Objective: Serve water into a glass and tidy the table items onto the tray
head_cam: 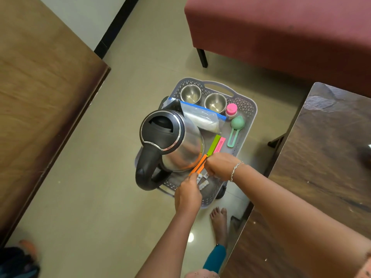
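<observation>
**Edges/clearance:** grey tray [244,106] sits low over the floor [100,177], which is open from 7 to 11 o'clock of it. Wooden table [321,157] edge is close at 3–5 o'clock. Maroon seat [281,37] at 1 o'clock, apart. Wooden top [40,97] at 9 o'clock, well apart. Bare foot [218,219] just past tray's 6 o'clock rim.

**Count on tray:**
- 1 kettle [180,149] at 9 o'clock, handle twd 7.
- 2 steel cups [190,94] side by side at 12.
- 1 zip bag [202,119] at centre, against kettle.
- 1 pink-capped bottle [231,110] at 1–2.
- 1 green scoop [237,123] at 3.
- 3 clips: green clip [213,145] and pink clip [219,144] alongside each other, orange clip [198,165] twd 5–6.
- Sachets [203,185] at 6, exact no. unclear.

**Hands:** both at the 6 o'clock end.
- R hand [219,166], bracelet [235,170] on wrist, has fingers curled over orange clip's upper end.
- L hand [187,194] has fingers bent, tips at clip's lower end and sachets. Cannot tell which it holds.
</observation>
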`<control>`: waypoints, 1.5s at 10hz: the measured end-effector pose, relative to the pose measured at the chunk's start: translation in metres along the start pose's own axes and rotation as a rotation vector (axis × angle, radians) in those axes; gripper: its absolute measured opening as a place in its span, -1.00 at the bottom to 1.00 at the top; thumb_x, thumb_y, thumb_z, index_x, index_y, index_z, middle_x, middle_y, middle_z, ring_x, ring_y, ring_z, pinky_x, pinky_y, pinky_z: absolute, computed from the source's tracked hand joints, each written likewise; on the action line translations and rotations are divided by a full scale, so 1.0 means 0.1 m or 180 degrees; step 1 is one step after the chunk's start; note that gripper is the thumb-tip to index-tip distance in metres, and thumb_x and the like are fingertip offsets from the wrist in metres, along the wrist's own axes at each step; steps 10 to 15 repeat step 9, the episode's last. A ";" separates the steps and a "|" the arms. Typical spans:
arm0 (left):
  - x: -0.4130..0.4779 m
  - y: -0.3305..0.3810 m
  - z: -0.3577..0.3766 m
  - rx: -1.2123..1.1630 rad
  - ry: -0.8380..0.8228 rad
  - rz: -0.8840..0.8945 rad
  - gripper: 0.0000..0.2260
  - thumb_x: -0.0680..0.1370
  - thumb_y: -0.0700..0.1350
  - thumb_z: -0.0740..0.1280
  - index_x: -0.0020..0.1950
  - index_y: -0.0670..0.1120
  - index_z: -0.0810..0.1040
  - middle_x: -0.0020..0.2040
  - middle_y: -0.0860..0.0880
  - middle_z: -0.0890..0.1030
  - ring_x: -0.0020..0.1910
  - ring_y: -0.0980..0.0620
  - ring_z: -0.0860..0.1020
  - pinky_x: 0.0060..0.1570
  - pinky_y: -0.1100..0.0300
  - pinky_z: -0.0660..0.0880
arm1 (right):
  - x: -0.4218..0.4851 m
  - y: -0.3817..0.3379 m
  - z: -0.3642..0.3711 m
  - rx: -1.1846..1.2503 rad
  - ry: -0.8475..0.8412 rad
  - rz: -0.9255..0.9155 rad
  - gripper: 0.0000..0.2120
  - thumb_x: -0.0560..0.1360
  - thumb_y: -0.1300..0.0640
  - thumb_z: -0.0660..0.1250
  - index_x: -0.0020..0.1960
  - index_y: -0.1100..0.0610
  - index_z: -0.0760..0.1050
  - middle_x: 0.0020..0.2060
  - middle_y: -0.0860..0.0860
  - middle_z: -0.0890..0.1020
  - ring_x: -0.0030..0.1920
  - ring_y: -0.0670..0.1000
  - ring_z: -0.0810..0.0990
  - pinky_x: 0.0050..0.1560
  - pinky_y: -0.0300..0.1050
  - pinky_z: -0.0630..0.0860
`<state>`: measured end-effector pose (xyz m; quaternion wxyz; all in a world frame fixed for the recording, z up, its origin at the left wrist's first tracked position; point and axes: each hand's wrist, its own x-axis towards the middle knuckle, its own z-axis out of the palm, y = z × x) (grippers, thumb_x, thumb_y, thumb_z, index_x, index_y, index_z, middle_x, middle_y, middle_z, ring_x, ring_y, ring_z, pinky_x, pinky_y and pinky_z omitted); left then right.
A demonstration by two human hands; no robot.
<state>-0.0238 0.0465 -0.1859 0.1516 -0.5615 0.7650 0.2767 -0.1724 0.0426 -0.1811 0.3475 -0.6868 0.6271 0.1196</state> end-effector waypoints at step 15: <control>-0.34 0.14 -0.01 0.0070 0.0611 0.0425 -0.70 0.53 -0.26 0.20 0.26 -0.13 0.45 0.17 -0.12 0.51 0.16 -0.12 0.48 0.08 0.05 0.42 | -0.87 0.26 0.37 0.0172 0.2438 0.0409 -0.62 0.15 0.39 0.47 -0.05 0.25 0.54 -0.17 0.17 0.58 -0.19 0.21 0.57 -0.21 -0.07 0.53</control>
